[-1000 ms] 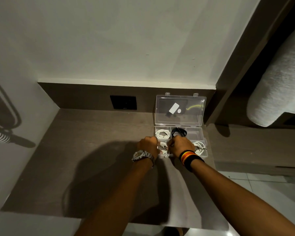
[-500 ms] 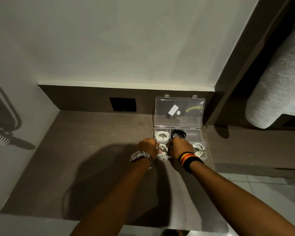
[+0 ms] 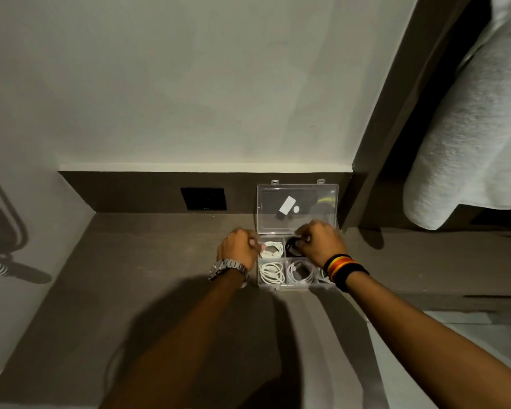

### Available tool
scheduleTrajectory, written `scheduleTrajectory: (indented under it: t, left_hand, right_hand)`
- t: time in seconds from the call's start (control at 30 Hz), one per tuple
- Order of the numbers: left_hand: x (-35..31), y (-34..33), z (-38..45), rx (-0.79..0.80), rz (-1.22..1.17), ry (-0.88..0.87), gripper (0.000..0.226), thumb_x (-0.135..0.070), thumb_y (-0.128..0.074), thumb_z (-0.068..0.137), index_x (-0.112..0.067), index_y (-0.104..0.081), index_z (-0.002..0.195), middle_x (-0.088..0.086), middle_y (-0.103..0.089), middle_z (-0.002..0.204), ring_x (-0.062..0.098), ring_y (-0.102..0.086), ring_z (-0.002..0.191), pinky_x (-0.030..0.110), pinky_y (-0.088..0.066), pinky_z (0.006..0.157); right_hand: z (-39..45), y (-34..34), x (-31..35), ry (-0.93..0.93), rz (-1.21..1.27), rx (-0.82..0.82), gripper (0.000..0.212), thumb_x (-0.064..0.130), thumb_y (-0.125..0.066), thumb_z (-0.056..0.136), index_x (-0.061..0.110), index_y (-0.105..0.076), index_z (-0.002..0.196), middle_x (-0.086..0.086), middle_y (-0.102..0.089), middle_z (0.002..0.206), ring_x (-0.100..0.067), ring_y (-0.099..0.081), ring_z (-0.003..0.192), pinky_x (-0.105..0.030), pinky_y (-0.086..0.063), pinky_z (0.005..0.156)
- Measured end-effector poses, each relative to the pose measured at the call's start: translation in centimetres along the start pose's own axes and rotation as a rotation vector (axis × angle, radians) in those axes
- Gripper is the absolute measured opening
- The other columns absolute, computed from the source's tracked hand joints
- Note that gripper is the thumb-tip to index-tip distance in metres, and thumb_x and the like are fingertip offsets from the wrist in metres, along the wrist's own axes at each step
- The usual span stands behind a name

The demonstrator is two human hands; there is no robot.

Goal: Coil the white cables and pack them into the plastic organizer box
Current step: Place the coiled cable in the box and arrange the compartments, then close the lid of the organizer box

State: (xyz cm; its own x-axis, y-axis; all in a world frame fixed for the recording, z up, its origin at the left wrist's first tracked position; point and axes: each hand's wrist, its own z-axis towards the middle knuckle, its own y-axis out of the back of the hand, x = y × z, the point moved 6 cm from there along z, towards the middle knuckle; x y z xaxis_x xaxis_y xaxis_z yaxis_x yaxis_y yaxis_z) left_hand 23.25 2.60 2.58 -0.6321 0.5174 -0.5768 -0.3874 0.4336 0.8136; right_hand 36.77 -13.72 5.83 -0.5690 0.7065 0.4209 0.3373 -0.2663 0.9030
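A: Left to right, what's there?

B: The left hand [image 3: 239, 248] sits at the organizer box's [image 3: 297, 286] nine o'clock edge, fingers curled, pinching what looks like the end of the white cable coil [image 3: 270, 250] in the far-left compartment. The right hand [image 3: 322, 244] is over the far-middle compartment, closed round a black cable loop [image 3: 291, 247] (how firmly, I cannot tell).

A: And the rest of the cables?

B: Two more white coils lie in the near row, one [image 3: 271, 273] at the left, one [image 3: 300, 271] in the middle; a third at the near right is mostly hidden by the wristband [image 3: 343, 268]. The clear lid [image 3: 297, 208] stands open at twelve o'clock, against the back of the worktop [image 3: 148, 261].

A: How will they handle?

B: Light, soft, springy, I'd judge; a coil wants to unwind, so take it across the bundled loops, not by a plug. The box looks thin and light, likely to slide.

A: Orientation?

B: The box's long axis runs nine to three; the coils lie flat.
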Motion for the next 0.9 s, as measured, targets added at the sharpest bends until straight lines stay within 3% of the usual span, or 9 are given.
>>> scheduleTrajectory:
  t: [0.1, 0.2, 0.23, 0.33, 0.43, 0.57, 0.73, 0.83, 0.9]
  left_hand:
    - [-1.4, 1.0, 1.9, -0.060, -0.103, 0.027, 0.013, -0.021, -0.062, 0.088, -0.034, -0.060, 0.085, -0.003, -0.066, 0.092, 0.020, -0.063, 0.081, 0.028, -0.047, 0.062]
    - [-2.8, 0.0, 4.4, 0.074, -0.500, 0.168, 0.033, -0.011, -0.070, 0.085, -0.023, -0.059, 0.114, 0.009, -0.070, 0.101, 0.027, -0.067, 0.095, 0.033, -0.054, 0.079]
    - [-3.4, -0.3, 5.1, 0.113, -0.606, 0.206, 0.039, -0.008, -0.073, 0.083, -0.018, -0.058, 0.118, 0.008, -0.070, 0.103, 0.024, -0.067, 0.094, 0.031, -0.056, 0.079]
    - [-4.6, -1.0, 6.5, 0.158, -0.799, 0.259, 0.049, -0.003, -0.079, 0.077, -0.011, -0.057, 0.121, 0.004, -0.067, 0.097, 0.015, -0.065, 0.082, 0.016, -0.051, 0.055]
    - [-5.4, -0.7, 7.3, 0.108, -0.890, 0.229, 0.041, -0.002, -0.083, 0.073, -0.013, -0.063, 0.107, -0.001, -0.059, 0.078, 0.014, -0.063, 0.074, 0.023, -0.058, 0.056]
    - [-6.6, 1.3, 6.4, 0.057, -0.509, -0.081, 0.024, -0.018, -0.081, 0.076, -0.028, -0.071, 0.095, -0.008, -0.071, 0.084, 0.009, -0.068, 0.075, 0.024, -0.059, 0.060]
    - [-6.5, 1.9, -0.1, 0.048, 0.162, -0.448, 0.027, -0.030, -0.064, 0.086, -0.041, -0.061, 0.111, -0.018, -0.060, 0.062, 0.001, -0.051, 0.050, 0.021, -0.049, 0.050]
    - [-4.8, 0.4, -5.3, 0.062, 0.303, -0.542, 0.037, -0.026, -0.059, 0.084, -0.040, -0.056, 0.118, -0.011, -0.071, 0.084, 0.005, -0.059, 0.059, 0.021, -0.050, 0.053]
    - [-3.5, -1.0, -7.6, 0.091, 0.361, -0.595, 0.038, -0.024, -0.057, 0.083, -0.034, -0.057, 0.120, -0.003, -0.072, 0.107, 0.018, -0.069, 0.084, 0.030, -0.058, 0.071]
  right_hand:
    - [1.8, 2.6, -0.2, 0.104, -0.103, -0.151, 0.041, 0.021, -0.065, 0.092, 0.015, -0.062, 0.133, -0.011, -0.057, 0.135, -0.031, -0.054, 0.127, -0.044, -0.049, 0.106]
    - [4.1, 4.2, 0.0, 0.148, -0.230, -0.194, 0.061, 0.020, -0.066, 0.091, 0.010, -0.046, 0.148, -0.017, -0.039, 0.157, -0.037, -0.036, 0.145, -0.049, -0.036, 0.118]
    - [4.8, 4.5, 0.2, 0.158, -0.272, -0.189, 0.067, 0.020, -0.067, 0.091, 0.010, -0.040, 0.152, -0.017, -0.033, 0.160, -0.036, -0.030, 0.149, -0.050, -0.031, 0.121]
    - [6.2, 4.7, 0.6, 0.187, -0.333, -0.160, 0.077, 0.019, -0.068, 0.091, 0.011, -0.030, 0.157, -0.015, -0.028, 0.163, -0.035, -0.022, 0.153, -0.054, -0.026, 0.123]
    - [6.4, 5.3, 0.8, 0.213, -0.346, -0.178, 0.080, 0.016, -0.070, 0.087, 0.012, -0.031, 0.156, -0.014, -0.032, 0.162, -0.034, -0.024, 0.152, -0.053, -0.024, 0.123]
    - [4.5, 6.0, 0.4, 0.244, -0.372, -0.189, 0.072, 0.015, -0.067, 0.087, 0.013, -0.037, 0.153, -0.014, -0.041, 0.157, -0.033, -0.035, 0.147, -0.051, -0.025, 0.123]
    - [-1.7, 3.7, -1.4, 0.240, -0.355, -0.107, 0.046, 0.015, -0.056, 0.093, 0.015, -0.055, 0.140, -0.009, -0.061, 0.138, -0.031, -0.058, 0.123, -0.042, -0.044, 0.106]
    - [-5.2, 0.5, -3.3, 0.175, -0.318, -0.018, 0.043, 0.020, -0.055, 0.096, 0.017, -0.055, 0.140, -0.009, -0.061, 0.141, -0.030, -0.059, 0.124, -0.041, -0.048, 0.102]
    - [-7.0, -2.2, -4.5, 0.147, -0.308, 0.083, 0.050, 0.030, -0.055, 0.099, 0.019, -0.049, 0.147, -0.009, -0.050, 0.153, -0.028, -0.050, 0.137, -0.041, -0.041, 0.114]
